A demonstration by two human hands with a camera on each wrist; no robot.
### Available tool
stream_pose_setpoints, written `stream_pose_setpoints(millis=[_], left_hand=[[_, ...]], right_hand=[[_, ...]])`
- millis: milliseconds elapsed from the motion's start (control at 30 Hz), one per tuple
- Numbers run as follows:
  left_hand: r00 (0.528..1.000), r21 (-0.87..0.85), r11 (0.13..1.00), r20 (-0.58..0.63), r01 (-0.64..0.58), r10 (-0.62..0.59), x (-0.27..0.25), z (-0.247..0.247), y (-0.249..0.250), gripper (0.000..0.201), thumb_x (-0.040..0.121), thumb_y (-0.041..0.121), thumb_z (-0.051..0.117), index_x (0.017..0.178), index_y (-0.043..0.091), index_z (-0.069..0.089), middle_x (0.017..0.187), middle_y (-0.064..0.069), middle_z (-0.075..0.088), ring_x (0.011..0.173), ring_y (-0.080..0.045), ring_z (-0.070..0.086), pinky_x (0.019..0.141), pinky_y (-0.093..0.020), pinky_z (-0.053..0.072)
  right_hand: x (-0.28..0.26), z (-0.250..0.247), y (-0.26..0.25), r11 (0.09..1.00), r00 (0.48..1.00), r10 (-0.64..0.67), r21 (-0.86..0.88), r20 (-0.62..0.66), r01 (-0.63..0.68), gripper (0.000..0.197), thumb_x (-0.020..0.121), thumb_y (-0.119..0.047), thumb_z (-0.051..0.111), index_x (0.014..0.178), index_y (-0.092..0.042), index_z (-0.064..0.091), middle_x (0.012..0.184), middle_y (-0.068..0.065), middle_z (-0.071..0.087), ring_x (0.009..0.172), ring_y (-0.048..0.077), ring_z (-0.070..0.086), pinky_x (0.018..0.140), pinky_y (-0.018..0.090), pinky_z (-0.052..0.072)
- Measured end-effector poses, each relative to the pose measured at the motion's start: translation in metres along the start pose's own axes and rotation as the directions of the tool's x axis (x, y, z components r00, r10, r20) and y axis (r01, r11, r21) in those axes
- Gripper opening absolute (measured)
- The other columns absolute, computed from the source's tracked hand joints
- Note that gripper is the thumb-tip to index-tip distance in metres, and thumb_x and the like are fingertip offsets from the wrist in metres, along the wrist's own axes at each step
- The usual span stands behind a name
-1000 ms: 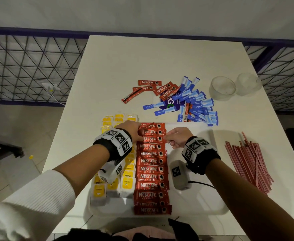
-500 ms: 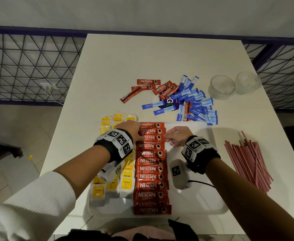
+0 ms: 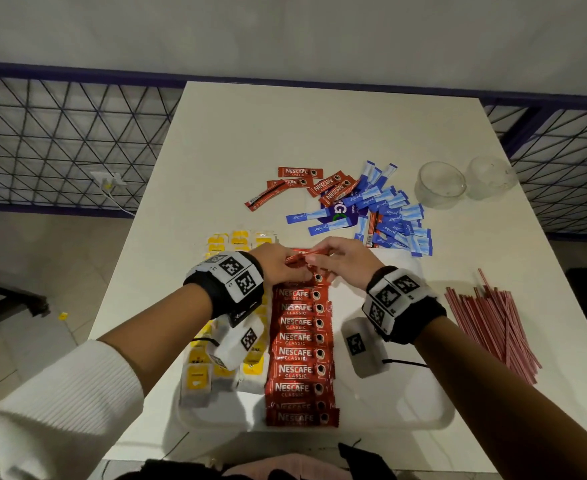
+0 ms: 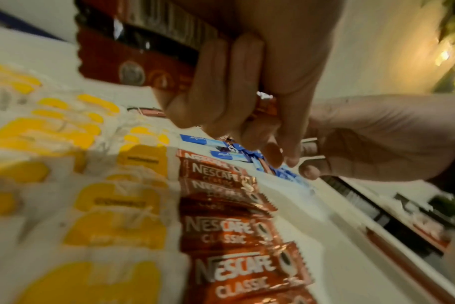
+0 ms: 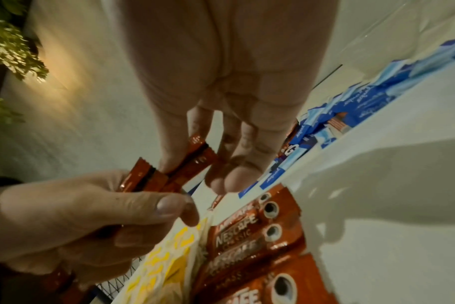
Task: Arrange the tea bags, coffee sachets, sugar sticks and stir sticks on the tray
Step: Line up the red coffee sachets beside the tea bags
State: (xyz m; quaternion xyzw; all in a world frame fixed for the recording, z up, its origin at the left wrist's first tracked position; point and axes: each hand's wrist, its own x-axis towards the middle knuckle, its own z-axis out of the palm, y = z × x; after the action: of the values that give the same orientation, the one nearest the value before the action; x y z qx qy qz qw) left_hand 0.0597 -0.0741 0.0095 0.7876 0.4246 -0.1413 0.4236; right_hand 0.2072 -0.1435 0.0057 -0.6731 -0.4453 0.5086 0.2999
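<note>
A white tray (image 3: 406, 410) holds a column of red coffee sachets (image 3: 299, 355) and, to its left, rows of yellow tea bags (image 3: 198, 375). Both hands meet just above the far end of that column. My left hand (image 3: 297, 268) grips a small bundle of coffee sachets (image 4: 133, 51). My right hand (image 3: 316, 259) pinches the end of one red sachet (image 5: 195, 156) that sticks out of the bundle. Loose coffee sachets (image 3: 320, 185) and blue sugar sticks (image 3: 389, 216) lie in a heap beyond the tray. Red stir sticks (image 3: 493, 327) lie on the table at the right.
Two clear glass bowls (image 3: 441, 183) stand at the table's far right. The right half of the tray is bare white. A metal mesh railing (image 3: 60, 143) runs behind the table. The table's near edge is close to my body.
Both hands have lifted off the top of the sachet column. The right hand has moved left to meet the left hand and now pinches a sachet from its bundle.
</note>
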Motion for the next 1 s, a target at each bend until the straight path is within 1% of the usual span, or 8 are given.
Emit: stream_pose_setpoints(millis=[167, 333, 433, 533, 600, 700, 867, 1000], left_hand=[[0.998, -0.394, 0.919, -0.052, 0.008, -0.031, -0.010, 0.002, -0.009, 0.019, 0.090, 0.033, 0.058, 0.100, 0.016, 0.060, 0.063, 0.001, 0.056, 0.039, -0.006, 0.042, 0.040, -0.017, 0.032], [0.993, -0.608, 0.794, -0.080, 0.022, -0.089, -0.027, -0.004, -0.013, 0.028, 0.094, 0.038, 0.047, 0.084, 0.017, 0.063, 0.054, 0.009, 0.065, 0.029, -0.004, 0.025, 0.032, -0.015, 0.021], [0.986, -0.703, 0.711, -0.107, 0.014, -0.125, -0.028, 0.000, -0.020, 0.032, 0.092, 0.043, 0.050, 0.101, 0.018, 0.067, 0.081, 0.001, 0.072, 0.029, -0.005, 0.022, 0.032, -0.014, 0.020], [0.974, -0.707, 0.707, -0.174, -0.022, -0.144, -0.029, 0.007, -0.028, 0.029, 0.088, 0.030, 0.060, 0.114, 0.018, 0.066, 0.052, 0.004, 0.056, 0.030, -0.005, 0.023, 0.033, -0.016, 0.019], [0.970, -0.683, 0.730, -0.192, -0.023, -0.149, -0.031, 0.011, -0.030, 0.027, 0.088, 0.021, 0.061, 0.116, 0.020, 0.062, 0.037, 0.012, 0.048, 0.029, -0.003, 0.028, 0.033, -0.015, 0.021], [0.959, -0.668, 0.744, -0.220, -0.014, -0.179, -0.032, 0.014, -0.031, 0.026, 0.086, 0.019, 0.064, 0.112, 0.018, 0.062, 0.035, 0.014, 0.047, 0.029, -0.003, 0.028, 0.034, -0.015, 0.021], [0.957, -0.658, 0.753, -0.228, -0.013, -0.182, -0.035, 0.014, -0.025, 0.015, 0.084, 0.016, 0.066, 0.099, 0.017, 0.064, 0.039, 0.015, 0.050, 0.029, -0.001, 0.038, 0.034, -0.012, 0.026], [0.951, -0.475, 0.880, -0.267, 0.009, -0.154, -0.030, 0.012, -0.021, 0.015, 0.082, 0.021, 0.069, 0.096, 0.019, 0.065, 0.085, 0.007, 0.060, 0.087, -0.009, 0.057, 0.075, -0.017, 0.044]], right_hand=[[-0.004, -0.010, 0.003, 0.995, 0.999, 0.034, 0.096, 0.014, -0.035, 0.005, 0.089, -0.008, 0.057, 0.092, -0.005, 0.059, 0.065, 0.004, 0.059, 0.043, 0.000, 0.054, 0.049, 0.013, 0.047], [-0.015, -0.017, 0.011, 0.985, 0.999, 0.040, 0.165, 0.011, -0.042, 0.016, 0.087, -0.012, 0.060, 0.101, -0.010, 0.066, 0.072, 0.004, 0.064, 0.058, 0.009, 0.056, 0.057, 0.018, 0.049], [-0.018, -0.016, 0.014, 0.995, 1.000, 0.002, 0.104, -0.012, -0.001, 0.029, 0.082, -0.014, 0.066, 0.110, -0.022, 0.063, 0.079, -0.001, 0.063, 0.066, 0.011, 0.057, 0.068, 0.022, 0.050], [-0.019, -0.013, 0.013, 0.995, 0.999, -0.023, 0.101, 0.025, 0.021, 0.031, 0.081, -0.011, 0.067, 0.110, -0.022, 0.064, 0.090, 0.000, 0.059, 0.079, 0.015, 0.058, 0.077, 0.027, 0.050], [-0.021, -0.012, 0.013, 0.992, 0.999, -0.013, 0.127, 0.034, 0.009, 0.030, 0.081, -0.009, 0.067, 0.110, -0.017, 0.065, 0.092, 0.000, 0.058, 0.082, 0.012, 0.058, 0.073, 0.020, 0.051], [-0.024, -0.011, 0.012, 0.982, 1.000, -0.007, 0.191, 0.006, 0.006, 0.025, 0.083, -0.001, 0.063, 0.106, -0.009, 0.066, 0.083, 0.002, 0.061, 0.068, 0.008, 0.057, 0.063, 0.011, 0.050], [-0.021, -0.012, 0.018, 0.979, 0.998, 0.060, 0.196, -0.034, -0.052, 0.025, 0.083, 0.001, 0.062, 0.108, -0.001, 0.060, 0.074, 0.007, 0.061, 0.058, 0.009, 0.058, 0.059, 0.014, 0.052], [-0.020, -0.011, 0.025, 0.972, 0.986, 0.167, 0.167, 0.003, -0.165, 0.020, 0.084, 0.000, 0.062, 0.103, 0.004, 0.061, 0.072, 0.009, 0.063, 0.061, 0.012, 0.058, 0.060, 0.014, 0.052]])
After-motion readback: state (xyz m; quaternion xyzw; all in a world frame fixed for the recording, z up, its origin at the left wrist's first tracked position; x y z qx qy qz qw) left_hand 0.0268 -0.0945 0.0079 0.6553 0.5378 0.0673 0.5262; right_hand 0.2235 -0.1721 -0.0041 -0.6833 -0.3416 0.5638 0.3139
